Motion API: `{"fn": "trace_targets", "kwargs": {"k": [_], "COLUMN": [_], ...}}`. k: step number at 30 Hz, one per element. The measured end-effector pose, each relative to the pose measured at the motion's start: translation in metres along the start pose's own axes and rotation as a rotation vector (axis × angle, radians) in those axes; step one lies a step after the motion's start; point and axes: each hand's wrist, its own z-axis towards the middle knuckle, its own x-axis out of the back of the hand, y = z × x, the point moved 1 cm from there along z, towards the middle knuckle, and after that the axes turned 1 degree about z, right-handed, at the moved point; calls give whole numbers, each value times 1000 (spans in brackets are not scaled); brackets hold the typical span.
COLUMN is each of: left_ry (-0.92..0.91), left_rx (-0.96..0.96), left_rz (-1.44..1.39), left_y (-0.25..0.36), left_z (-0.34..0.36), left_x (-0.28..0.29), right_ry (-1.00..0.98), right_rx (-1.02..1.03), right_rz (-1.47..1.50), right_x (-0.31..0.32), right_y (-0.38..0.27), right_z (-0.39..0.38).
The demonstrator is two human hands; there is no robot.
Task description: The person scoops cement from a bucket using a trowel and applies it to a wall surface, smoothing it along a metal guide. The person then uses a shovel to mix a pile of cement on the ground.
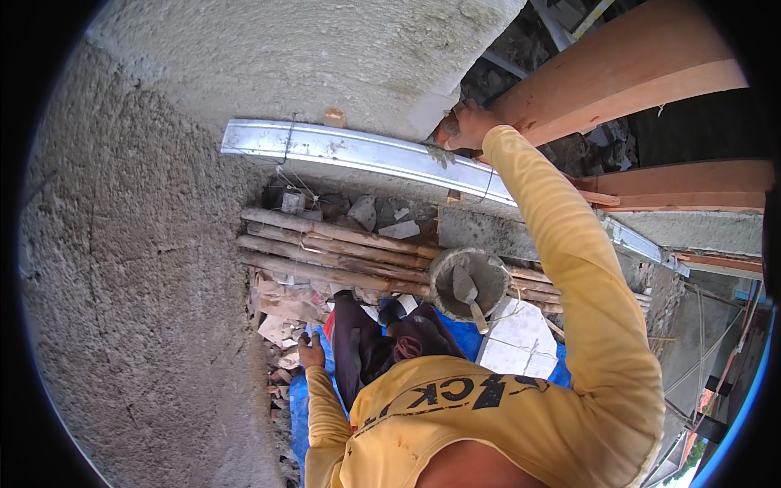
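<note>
My right hand (468, 126) reaches up to the lower corner of the rough plastered wall (325, 61), beside the end of a reddish-brown wooden beam (618, 69). Its fingers are curled against that corner, and whatever they may hold is hidden. Just beneath it a long silvery metal straightedge (350, 146) runs along the wall's lower edge, tied with thin wire. My left hand (311, 351) is low at my side, closed, with a small dark bit showing at the fingers that I cannot identify. A trowel (466, 286) rests inside a mortar-caked bucket (496, 276) in front of me.
Several wooden poles (333, 248) lie side by side below the straightedge. Broken rubble (285, 305), a blue tarp (297, 407) and a white slab (517, 337) lie lower down. A rough wall (146, 285) rises at left; another wooden beam (683, 183) crosses at right.
</note>
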Motion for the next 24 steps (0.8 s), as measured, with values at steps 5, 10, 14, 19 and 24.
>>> {"fn": "trace_targets", "kwargs": {"k": [5, 10, 14, 19, 24], "left_ry": [-26, -45, -69, -48, -117], "left_rx": [-5, 22, 30, 6, 123], "left_rz": [7, 34, 11, 54, 171], "left_y": [-9, -14, -24, -31, -37], "left_z": [8, 5, 2, -2, -4], "left_x": [6, 9, 12, 22, 32], "right_ry": [-81, -114, -129, -88, -49], "right_rx": [48, 21, 35, 45, 27], "right_rz": [18, 6, 16, 41, 36], "right_x": [9, 11, 12, 7, 18], "right_y": [-1, -5, 0, 0, -9], "right_z": [-1, -1, 1, 0, -15]}}
